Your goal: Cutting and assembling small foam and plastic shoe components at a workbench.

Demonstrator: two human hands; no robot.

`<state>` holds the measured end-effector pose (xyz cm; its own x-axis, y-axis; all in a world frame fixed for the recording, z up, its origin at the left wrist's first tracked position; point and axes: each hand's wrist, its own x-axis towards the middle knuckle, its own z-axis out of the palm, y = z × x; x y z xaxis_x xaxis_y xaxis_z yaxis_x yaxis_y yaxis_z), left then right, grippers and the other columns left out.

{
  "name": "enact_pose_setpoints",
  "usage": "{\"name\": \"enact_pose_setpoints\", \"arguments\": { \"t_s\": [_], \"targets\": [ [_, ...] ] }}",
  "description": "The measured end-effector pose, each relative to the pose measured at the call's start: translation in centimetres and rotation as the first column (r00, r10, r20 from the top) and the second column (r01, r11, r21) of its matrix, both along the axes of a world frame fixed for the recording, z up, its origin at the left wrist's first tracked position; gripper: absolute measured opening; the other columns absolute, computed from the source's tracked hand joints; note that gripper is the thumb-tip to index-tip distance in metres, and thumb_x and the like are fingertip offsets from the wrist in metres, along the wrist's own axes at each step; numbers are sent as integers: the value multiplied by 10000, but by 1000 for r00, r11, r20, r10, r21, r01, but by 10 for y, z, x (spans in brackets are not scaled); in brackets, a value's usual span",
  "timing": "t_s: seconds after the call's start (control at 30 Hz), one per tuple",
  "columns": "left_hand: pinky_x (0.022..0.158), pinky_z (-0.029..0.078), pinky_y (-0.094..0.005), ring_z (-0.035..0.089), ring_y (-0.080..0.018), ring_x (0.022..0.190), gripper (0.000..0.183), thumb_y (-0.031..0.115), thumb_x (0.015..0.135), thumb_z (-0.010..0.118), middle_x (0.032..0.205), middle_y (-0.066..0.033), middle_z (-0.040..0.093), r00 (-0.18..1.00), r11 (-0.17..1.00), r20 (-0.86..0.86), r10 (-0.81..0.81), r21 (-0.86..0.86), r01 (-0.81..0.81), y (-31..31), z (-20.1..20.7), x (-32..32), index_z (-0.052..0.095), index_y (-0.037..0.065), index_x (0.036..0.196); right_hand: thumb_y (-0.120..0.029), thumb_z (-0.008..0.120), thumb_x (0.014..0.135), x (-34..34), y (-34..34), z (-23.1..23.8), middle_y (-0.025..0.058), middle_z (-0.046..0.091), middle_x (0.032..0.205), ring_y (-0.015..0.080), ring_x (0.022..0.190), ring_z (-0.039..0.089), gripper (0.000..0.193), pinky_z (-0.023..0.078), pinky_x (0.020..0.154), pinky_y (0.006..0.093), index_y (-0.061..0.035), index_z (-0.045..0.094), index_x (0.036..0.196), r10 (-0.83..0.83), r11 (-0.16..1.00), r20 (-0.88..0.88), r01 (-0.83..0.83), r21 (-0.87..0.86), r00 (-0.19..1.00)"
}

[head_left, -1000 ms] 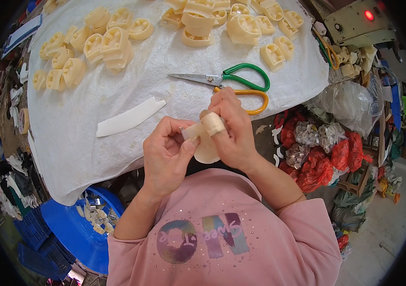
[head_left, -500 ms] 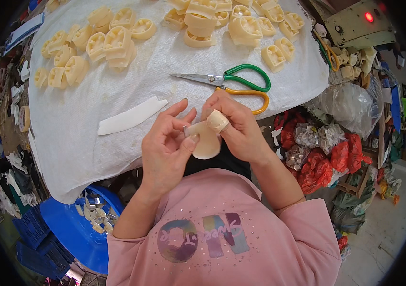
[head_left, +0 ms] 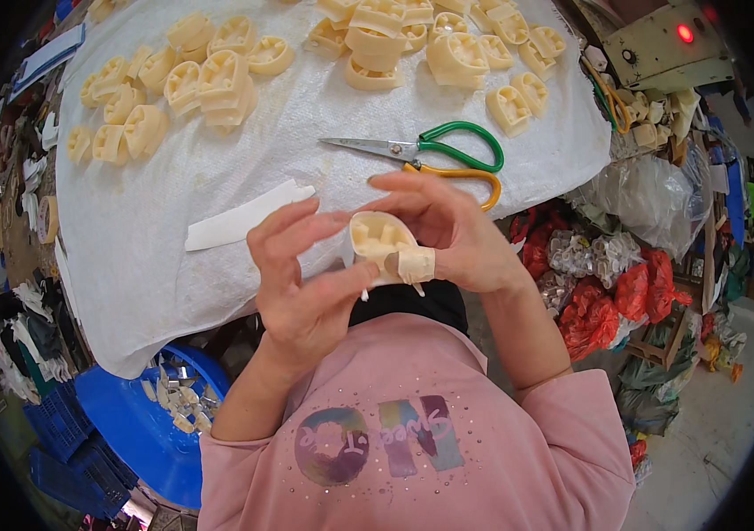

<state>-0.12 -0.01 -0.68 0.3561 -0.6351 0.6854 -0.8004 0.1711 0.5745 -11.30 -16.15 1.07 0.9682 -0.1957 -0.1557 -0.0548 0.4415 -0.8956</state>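
Over my lap, both hands hold a cream plastic shoe heel, D-shaped, with its hollow, ribbed side turned up. White material shows along its lower edge. My left hand grips the left side between thumb and fingers. On the other side, my right hand curls around it, its thumb wrapped in pale tape and pressed on the near rim. Just beyond lie scissors with one green and one yellow handle, blades pointing left. A white strip rests left of them on the white cloth.
Several similar cream heels stand in groups across the far side of the table. A blue basin with small pieces is at lower left, near blue crates. Red plastic bags and clear plastic are heaped at right.
The heel has been turned over: its smooth outer side faced up before, and its hollow side does now. My left fingers have spread, and my right hand has shifted slightly right.
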Motion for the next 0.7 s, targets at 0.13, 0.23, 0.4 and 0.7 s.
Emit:
{"name": "enact_pose_setpoints", "arguments": {
  "t_s": [0.13,0.23,0.4,0.7],
  "targets": [
    [898,395,-399,457,-317,1105,307,350,838,637,1231,-168,466,988,996,-129,-87,-23,84,4,6,-1,674,133,1053,-83,768,678,-2,-1,-1,91,607,1136,172,1040,572,675,447,909,316,-33,454,1273,-95,902,168,157,-401,981],
    [958,359,-406,432,-320,1152,582,491,877,526,1302,-174,403,857,993,-508,-91,14,115,-2,7,2,496,92,1299,-117,785,632,-2,-5,-7,121,607,1113,251,977,606,673,477,852,339,-26,483,1227,-93,629,350,328,-705,932],
    [935,421,-383,481,-268,1153,721,457,910,453,1308,-148,401,28,832,-951,-307,-254,493,-13,-2,-11,159,46,1424,-97,776,611,5,6,-8,122,600,1101,271,927,581,711,477,793,351,-51,468,1249,9,560,463,379,-737,886],
    [708,509,-323,558,-186,868,508,283,882,443,1130,-125,463,62,951,-976,-208,-187,247,-15,0,-31,276,81,1317,-67,801,660,-1,16,-23,187,579,1147,262,1086,570,888,422,939,374,-76,291,1387,-20,682,398,303,-665,917]
  ]
}}
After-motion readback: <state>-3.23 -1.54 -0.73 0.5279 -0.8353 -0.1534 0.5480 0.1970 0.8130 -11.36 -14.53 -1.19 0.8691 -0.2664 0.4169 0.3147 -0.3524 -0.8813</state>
